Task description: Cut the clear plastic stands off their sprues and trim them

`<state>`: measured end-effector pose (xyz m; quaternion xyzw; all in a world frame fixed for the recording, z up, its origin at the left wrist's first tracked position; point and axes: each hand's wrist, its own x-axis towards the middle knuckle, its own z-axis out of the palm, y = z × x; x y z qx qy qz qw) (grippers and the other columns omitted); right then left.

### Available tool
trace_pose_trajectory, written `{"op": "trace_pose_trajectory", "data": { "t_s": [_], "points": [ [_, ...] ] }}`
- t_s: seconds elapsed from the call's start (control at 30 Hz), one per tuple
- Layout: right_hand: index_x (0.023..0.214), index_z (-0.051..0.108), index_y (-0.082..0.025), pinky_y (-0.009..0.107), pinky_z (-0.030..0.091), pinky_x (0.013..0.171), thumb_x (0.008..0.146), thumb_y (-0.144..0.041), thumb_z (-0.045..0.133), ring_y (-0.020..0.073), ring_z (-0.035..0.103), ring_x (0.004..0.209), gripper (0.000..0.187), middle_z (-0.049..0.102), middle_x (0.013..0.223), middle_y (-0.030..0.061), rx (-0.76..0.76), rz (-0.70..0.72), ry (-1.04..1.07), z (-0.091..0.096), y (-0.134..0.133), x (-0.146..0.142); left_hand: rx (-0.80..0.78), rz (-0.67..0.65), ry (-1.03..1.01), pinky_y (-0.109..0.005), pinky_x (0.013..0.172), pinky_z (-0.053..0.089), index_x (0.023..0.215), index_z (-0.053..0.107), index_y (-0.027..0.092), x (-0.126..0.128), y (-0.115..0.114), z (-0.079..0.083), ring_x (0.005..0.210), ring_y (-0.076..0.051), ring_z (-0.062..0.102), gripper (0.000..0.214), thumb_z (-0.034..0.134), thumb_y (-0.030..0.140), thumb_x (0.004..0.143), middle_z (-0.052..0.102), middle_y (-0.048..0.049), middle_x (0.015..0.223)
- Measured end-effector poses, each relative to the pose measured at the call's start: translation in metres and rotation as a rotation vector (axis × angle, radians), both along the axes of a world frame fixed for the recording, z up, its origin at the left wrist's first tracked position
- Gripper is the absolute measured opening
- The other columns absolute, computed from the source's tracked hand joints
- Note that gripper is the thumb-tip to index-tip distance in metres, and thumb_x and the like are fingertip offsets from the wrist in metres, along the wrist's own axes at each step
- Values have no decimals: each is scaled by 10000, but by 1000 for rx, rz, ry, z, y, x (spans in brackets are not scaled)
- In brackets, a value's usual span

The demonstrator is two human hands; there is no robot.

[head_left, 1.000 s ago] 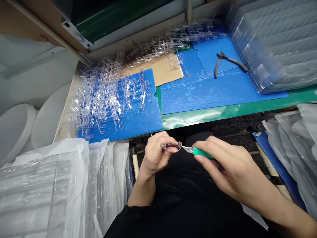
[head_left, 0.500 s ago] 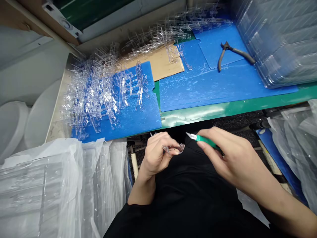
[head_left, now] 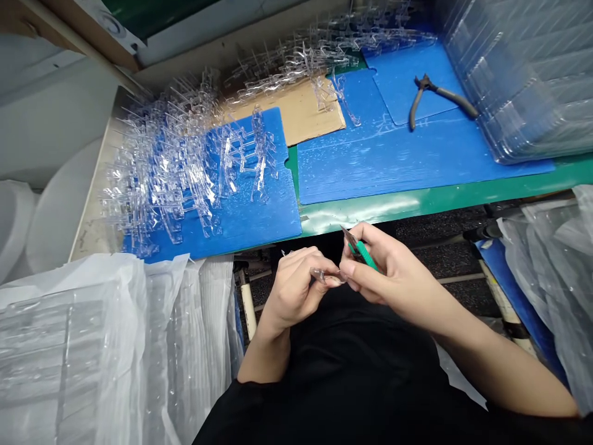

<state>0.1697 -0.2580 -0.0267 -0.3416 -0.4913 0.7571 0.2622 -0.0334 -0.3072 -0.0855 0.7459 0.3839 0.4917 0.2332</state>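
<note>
- Your left hand [head_left: 294,290] pinches a small clear plastic piece [head_left: 327,276] between thumb and fingertips, just off the bench edge, above your lap.
- Your right hand [head_left: 389,273] is clenched on a green-handled craft knife [head_left: 364,255], its blade tilted up, just beside that piece.
- With the hands this close, a slip of the blade could nick your left fingers.
- Hard pressure could crack the thin plastic or make it spring loose and drop.
- Ahead, more clear plastic pieces [head_left: 185,161] lie heaped on a blue corrugated board [head_left: 278,210], where an elbow could snag them.
- Side cutters [head_left: 428,93] rest on another blue sheet [head_left: 417,167], near stacked clear trays [head_left: 519,80].
</note>
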Motion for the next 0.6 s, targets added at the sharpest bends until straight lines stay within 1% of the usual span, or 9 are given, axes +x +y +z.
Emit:
{"op": "trace_pose_trajectory", "data": {
  "t_s": [0.07, 0.2, 0.27, 0.33, 0.4, 0.43, 0.5, 0.53, 0.6],
  "points": [
    [986, 495, -247, 186, 258, 441, 953, -259, 710, 64, 327, 494, 218, 517, 702, -89, -159, 25, 126, -4, 1, -5, 14, -1, 5, -293, 642, 417, 1046, 672, 180, -1, -1, -1, 662, -140, 570, 107, 635, 269, 1092, 705, -28, 784],
    [1037, 517, -228, 171, 202, 402, 946, -174, 575, 36, 218, 398, 121, 587, 640, -80, -381, 73, 287, -10, 4, -10, -16, -14, -63, -280, 639, 439, 1066, 681, 184, -2, -2, -4, 664, -139, 581, 110, 646, 286, 1089, 690, -22, 783],
    [1032, 522, -218, 170, 194, 403, 952, -173, 574, 27, 200, 394, 105, 592, 639, -76, -401, 63, 297, -13, 6, -11, -57, -32, -109, -269, 641, 446, 1086, 684, 185, -3, -3, -6, 677, -135, 588, 104, 655, 285, 1085, 693, -21, 797],
    [1037, 521, -214, 176, 214, 419, 974, -202, 599, 26, 232, 407, 101, 575, 666, -82, -352, 53, 269, -16, 6, -11, -107, -48, -162, -261, 645, 442, 1099, 685, 186, -3, -5, -9, 689, -132, 586, 101, 662, 283, 1080, 695, -23, 818],
    [1085, 534, -216, 201, 300, 458, 1029, -287, 614, 43, 335, 449, 121, 576, 748, -68, -223, 58, 181, -18, 5, -9, -172, -56, -213, -267, 658, 439, 1111, 687, 191, -4, -7, -11, 702, -136, 575, 154, 649, 339, 1089, 680, -26, 836],
    [1115, 547, -219, 223, 365, 498, 1065, -341, 604, 64, 415, 497, 143, 586, 795, -51, -116, 58, 100, -19, 4, -6, -211, -57, -234, -275, 665, 441, 1128, 689, 193, -5, -9, -12, 707, -142, 567, 218, 625, 400, 1098, 659, -28, 840],
    [1155, 587, -224, 279, 475, 637, 1133, -398, 538, 123, 569, 669, 181, 618, 895, -5, 188, 23, -117, -21, 1, 0, -283, -60, -276, -293, 678, 452, 1161, 690, 191, -5, -12, -13, 723, -156, 562, 360, 542, 517, 1116, 625, -39, 860],
    [1170, 610, -225, 301, 497, 711, 1157, -381, 499, 151, 614, 771, 192, 635, 942, 18, 363, -5, -219, -21, 0, 3, -312, -56, -298, -299, 679, 457, 1165, 688, 188, -5, -14, -14, 727, -160, 565, 409, 496, 546, 1124, 618, -48, 876],
    [1230, 641, -218, 317, 501, 803, 1175, -293, 456, 183, 649, 916, 208, 661, 1027, 55, 677, -42, -345, -23, -3, 9, -342, -40, -339, -298, 660, 452, 1133, 684, 181, -4, -16, -14, 711, -154, 571, 428, 440, 533, 1141, 618, -57, 889]
  ]
}}
